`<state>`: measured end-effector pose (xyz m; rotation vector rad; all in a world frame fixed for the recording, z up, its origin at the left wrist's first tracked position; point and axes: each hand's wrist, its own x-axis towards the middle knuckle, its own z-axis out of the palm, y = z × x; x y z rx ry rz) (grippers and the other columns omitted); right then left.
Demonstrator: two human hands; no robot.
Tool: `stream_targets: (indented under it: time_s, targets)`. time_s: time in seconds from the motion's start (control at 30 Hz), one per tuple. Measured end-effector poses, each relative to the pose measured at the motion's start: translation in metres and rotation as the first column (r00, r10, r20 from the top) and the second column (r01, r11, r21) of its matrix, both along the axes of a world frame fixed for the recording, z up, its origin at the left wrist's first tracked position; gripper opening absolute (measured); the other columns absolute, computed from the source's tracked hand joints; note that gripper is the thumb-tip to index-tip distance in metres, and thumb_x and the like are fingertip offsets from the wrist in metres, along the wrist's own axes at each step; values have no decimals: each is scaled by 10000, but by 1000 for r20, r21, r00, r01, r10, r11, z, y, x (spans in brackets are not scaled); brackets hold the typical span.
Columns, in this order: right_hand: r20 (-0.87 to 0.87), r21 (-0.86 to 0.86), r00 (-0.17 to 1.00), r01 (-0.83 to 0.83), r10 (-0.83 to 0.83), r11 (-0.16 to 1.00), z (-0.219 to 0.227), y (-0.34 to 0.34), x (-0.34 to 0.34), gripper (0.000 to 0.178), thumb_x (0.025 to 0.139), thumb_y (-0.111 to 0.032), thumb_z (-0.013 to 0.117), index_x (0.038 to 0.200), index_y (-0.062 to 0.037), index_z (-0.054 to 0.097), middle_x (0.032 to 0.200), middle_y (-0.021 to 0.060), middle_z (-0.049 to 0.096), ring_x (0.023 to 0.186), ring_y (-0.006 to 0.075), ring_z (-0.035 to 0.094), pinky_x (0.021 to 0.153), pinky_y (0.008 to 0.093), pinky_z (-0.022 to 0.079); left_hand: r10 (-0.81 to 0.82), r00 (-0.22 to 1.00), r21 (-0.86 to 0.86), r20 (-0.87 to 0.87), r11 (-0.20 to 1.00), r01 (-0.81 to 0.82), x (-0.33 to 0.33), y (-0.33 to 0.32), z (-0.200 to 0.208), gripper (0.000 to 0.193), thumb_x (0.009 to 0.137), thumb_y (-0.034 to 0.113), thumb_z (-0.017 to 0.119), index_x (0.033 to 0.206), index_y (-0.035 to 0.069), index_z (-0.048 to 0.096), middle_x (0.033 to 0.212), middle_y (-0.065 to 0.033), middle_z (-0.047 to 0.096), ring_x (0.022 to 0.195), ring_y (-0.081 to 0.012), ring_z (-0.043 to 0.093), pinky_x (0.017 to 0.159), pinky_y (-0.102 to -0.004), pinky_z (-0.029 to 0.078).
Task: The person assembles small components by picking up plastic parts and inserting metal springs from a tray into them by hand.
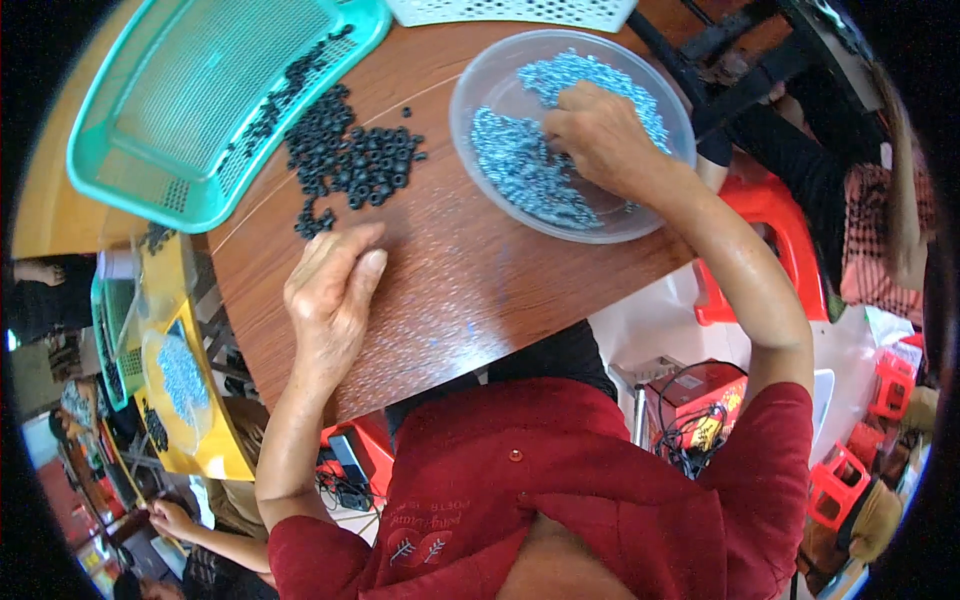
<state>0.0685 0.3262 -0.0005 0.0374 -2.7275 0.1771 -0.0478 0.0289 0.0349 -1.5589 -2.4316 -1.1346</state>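
A round clear plastic bowl (470, 170) at the table's far right holds many small shiny light-blue pieces (520, 165), too small to name surely. Inside it is my right hand (600, 130), its fingers bent together and reaching down among the pieces; the fingertips and anything in them are hidden. My left hand (330, 275) rests at the left of the brown wooden table (460, 290), thumb and forefinger slightly apart with nothing seen between them. Just beyond that hand lies a loose heap of black beads (360, 165), some touching the green basket's side.
A green mesh basket (160, 110) with black beads stands far left, and a white perforated basket (510, 12) at the far edge. Red stools (760, 240) and a red box with cables (695, 400) are on the floor. Other people sit nearby, one by a yellow table (215, 440).
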Motion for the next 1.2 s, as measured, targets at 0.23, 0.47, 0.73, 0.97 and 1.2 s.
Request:
stream_targets:
  time_s: [0.23,0.47,0.73,0.97,1.2]
  targets:
    - [23,-42,1000,-4,5,999,4,0,2,100,722,-85,657,734,-33,572,749,108,542,779,303,538,658,409,426,91,942,-25,-324,994,-104,-62,65,-5,116,794,130,610,886,83,661,849,-94,643,811,-286,578,744,-395,424]
    - [-51,-205,999,-6,-4,979,21,-2,15,100,743,-75,658,737,-18,577,709,104,557,699,274,553,623,363,431,74,968,-184,-239,976,-120,-111,114,-2,132,770,151,636,850,53,673,745,-133,657,700,-309,628,655,-395,473]
    - [43,-731,987,136,-153,669,38,-18,34,135,785,-115,660,801,16,633,683,57,612,619,105,544,573,255,439,0,903,-105,-430,993,-50,-57,64,-2,198,684,243,751,746,76,663,683,-65,575,704,-244,554,654,-380,389]
    - [37,-807,993,97,-115,582,53,-46,38,125,799,-111,661,812,12,644,701,4,609,651,55,520,584,219,430,32,793,-219,-609,953,-207,-42,72,-22,278,664,305,753,693,53,639,685,-77,538,703,-251,528,665,-384,339]
    - [-5,-853,994,55,-113,519,57,-66,47,120,800,-108,660,824,9,646,716,7,613,672,49,527,601,210,433,-10,775,-316,-632,917,-245,-41,79,-25,209,682,217,728,674,38,621,720,-105,555,744,-261,551,667,-392,346]
